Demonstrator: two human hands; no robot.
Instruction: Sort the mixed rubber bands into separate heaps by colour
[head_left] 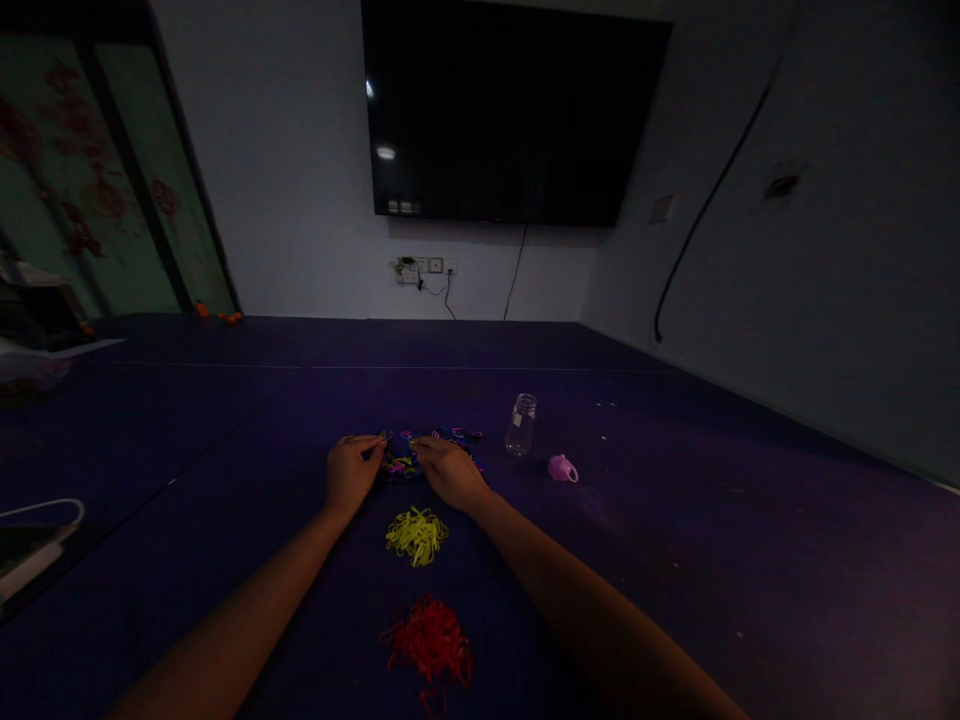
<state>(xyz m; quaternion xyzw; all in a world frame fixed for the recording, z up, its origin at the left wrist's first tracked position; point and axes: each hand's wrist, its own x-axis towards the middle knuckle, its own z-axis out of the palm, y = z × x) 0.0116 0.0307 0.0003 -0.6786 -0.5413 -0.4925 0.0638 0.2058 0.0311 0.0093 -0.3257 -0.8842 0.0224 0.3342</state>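
Cannot see all of the mixed pile of bands (401,466), covered in part by the right hand (450,472). Cannot count single bands there, too small and dark. Cannot follow the whole thin yellowish loop (385,436), partly hidden by the pinching fingertips of the left hand (351,472). Cannot tell label from glare in the pale patch on the bottle (521,428) right of the right hand. Far left of the left hand, can see only part of a pale-edged object (34,572), cut off at the edge.
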